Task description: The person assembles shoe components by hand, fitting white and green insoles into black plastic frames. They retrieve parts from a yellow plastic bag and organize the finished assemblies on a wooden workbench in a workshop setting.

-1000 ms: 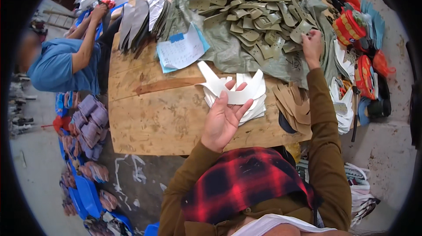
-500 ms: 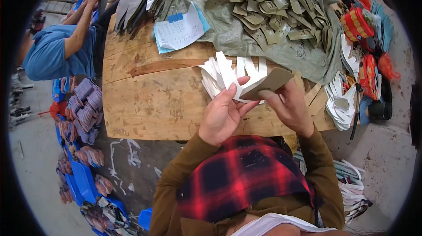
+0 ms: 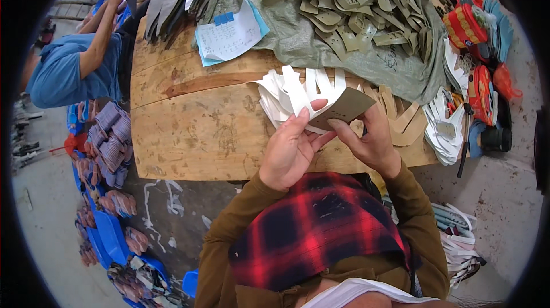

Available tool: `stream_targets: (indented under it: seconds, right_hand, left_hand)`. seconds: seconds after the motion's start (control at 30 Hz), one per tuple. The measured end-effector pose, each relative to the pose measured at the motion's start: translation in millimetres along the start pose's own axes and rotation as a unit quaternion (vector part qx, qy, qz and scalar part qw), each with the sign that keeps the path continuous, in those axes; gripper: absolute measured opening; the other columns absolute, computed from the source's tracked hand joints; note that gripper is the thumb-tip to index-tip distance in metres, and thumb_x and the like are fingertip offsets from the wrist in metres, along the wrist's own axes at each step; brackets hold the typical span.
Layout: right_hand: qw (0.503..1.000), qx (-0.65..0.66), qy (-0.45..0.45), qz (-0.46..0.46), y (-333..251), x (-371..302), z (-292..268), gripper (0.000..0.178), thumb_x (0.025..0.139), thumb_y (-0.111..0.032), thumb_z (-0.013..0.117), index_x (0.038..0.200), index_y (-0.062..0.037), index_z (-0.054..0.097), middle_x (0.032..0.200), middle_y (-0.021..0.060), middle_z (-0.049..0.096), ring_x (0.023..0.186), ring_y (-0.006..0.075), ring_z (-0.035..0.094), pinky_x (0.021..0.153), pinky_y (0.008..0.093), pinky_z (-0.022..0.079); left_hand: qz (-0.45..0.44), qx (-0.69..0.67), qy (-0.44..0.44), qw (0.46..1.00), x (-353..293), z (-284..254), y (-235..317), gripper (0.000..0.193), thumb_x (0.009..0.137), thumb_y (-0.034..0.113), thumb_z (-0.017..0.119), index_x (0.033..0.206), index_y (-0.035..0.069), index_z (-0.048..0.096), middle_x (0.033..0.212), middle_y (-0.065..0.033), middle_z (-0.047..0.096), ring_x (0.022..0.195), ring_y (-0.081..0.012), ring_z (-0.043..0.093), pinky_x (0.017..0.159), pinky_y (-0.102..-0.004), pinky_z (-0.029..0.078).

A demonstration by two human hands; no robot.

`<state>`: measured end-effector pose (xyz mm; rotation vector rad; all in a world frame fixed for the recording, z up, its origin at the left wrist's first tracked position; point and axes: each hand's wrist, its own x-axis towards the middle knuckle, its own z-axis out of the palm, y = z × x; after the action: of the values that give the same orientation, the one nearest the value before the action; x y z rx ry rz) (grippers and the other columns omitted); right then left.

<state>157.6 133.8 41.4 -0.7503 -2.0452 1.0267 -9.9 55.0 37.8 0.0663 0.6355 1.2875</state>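
My right hand (image 3: pixel 373 140) grips a stiff olive-grey sheet piece (image 3: pixel 342 107) with a few small holes, its thumb pressed on the near face. Palm up, my left hand (image 3: pixel 291 150) pinches a white curved strip piece (image 3: pixel 297 95) between thumb and fingers. Its lower fingertips reach the near edge of the olive-grey piece. Behind both hands, a fanned stack of white cut pieces (image 3: pixel 269 97) lies on the wooden table (image 3: pixel 189 130). The olive-grey piece covers part of that stack.
Many similar olive pieces (image 3: pixel 344 1) are heaped on a green woven sack (image 3: pixel 286 41) at the back. Papers (image 3: pixel 229 36) lie left of it, tan pieces (image 3: pixel 409 124) and more white pieces (image 3: pixel 444 130) to the right. A person in blue (image 3: pixel 80 70) works at far left.
The olive-grey piece has tilted so that its holed face shows, and my right hand has shifted slightly left with it. My left hand is almost still.
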Motion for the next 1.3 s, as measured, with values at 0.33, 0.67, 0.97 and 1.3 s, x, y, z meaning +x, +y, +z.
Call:
stream_targets:
  seconds: [0.33,0.67,0.97,1.3]
  right_hand:
    - [1.0,-0.019,-0.008,-0.023,-8.6,5.1,-1.5,0.036,0.086,-0.008,0.071,0.12,-0.0018,0.059,0.099,0.0123,0.068,0.073,0.0236,0.068,0.061,0.0327,0.053]
    - [0.999,-0.047,0.002,-0.027,-4.9,0.4,0.6,0.037,0.085,-0.007,0.072,0.119,-0.0013,0.058,0.096,0.0133,0.065,0.071,0.0242,0.066,0.06,0.0335,0.052]
    - [0.978,-0.075,0.022,-0.196,0.3,-5.1,5.3,0.036,0.08,-0.003,0.072,0.111,0.0001,0.055,0.098,0.0174,0.065,0.078,0.0318,0.067,0.062,0.0368,0.054]
    - [0.954,-0.181,-0.019,-0.236,-19.7,-10.2,-2.7,0.033,0.077,-0.002,0.066,0.107,0.0004,0.055,0.096,0.0157,0.063,0.078,0.0277,0.066,0.064,0.0348,0.055]
  left_hand:
    - [-0.002,-0.003,-0.001,1.0,0.9,-3.0,-1.5,0.04,0.108,0.028,0.035,0.135,0.004,0.05,0.131,-0.0093,0.057,0.119,-0.0192,0.055,0.106,-0.0397,0.043]
    - [-0.003,0.002,-0.004,1.0,0.6,-2.6,-1.4,0.04,0.108,0.028,0.036,0.135,0.003,0.051,0.131,-0.0093,0.057,0.12,-0.0193,0.055,0.106,-0.0396,0.043]
    - [0.116,0.302,-0.009,0.946,-0.9,3.9,23.6,0.037,0.104,0.028,0.049,0.121,-0.002,0.062,0.114,-0.0115,0.068,0.106,-0.0173,0.063,0.097,-0.0329,0.047]
    - [0.325,0.645,0.053,0.689,-25.5,24.7,40.7,0.01,0.093,0.009,0.065,0.097,0.0,0.069,0.08,-0.0148,0.069,0.067,-0.0243,0.069,0.059,-0.0327,0.051]
